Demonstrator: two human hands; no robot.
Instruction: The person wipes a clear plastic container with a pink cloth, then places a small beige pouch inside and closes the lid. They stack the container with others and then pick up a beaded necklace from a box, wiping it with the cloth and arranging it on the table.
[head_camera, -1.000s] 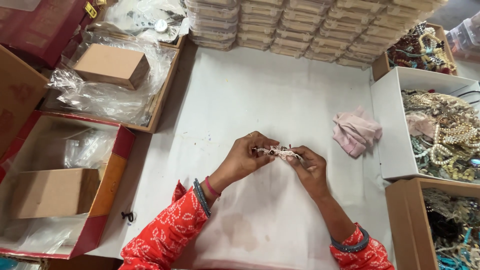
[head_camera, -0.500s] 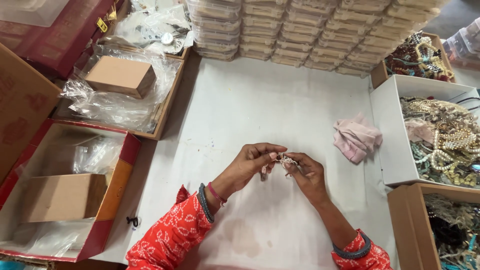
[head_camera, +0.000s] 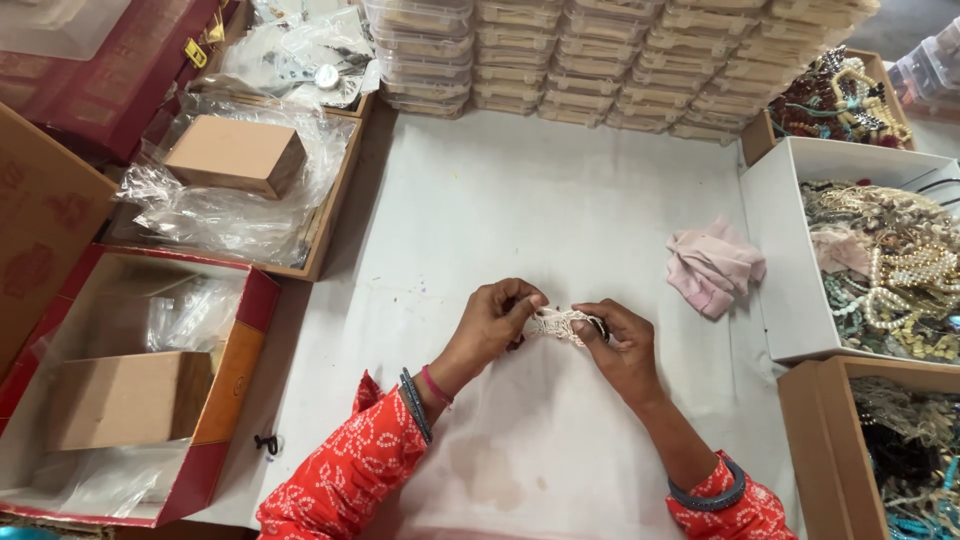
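Observation:
Both my hands meet over the middle of a white cloth-covered work surface (head_camera: 560, 210). Between them stretches a small pale beaded jewellery piece (head_camera: 557, 322). My left hand (head_camera: 497, 323) pinches its left end with thumb and fingers. My right hand (head_camera: 620, 340) grips its right end, where a dark part of the piece shows under the fingers. Both arms wear red patterned sleeves, with bangles at the wrists.
A crumpled pink cloth (head_camera: 712, 265) lies right of my hands. White box (head_camera: 790, 260) and brown boxes on the right hold beaded jewellery. Stacked clear flat containers (head_camera: 620, 60) line the far edge. On the left, red-edged trays (head_camera: 215, 400) hold cardboard boxes (head_camera: 235, 155) and plastic bags.
The view has shifted slightly, and my hands sit a little lower in it. They keep holding the small beaded piece, with the fingers working at it.

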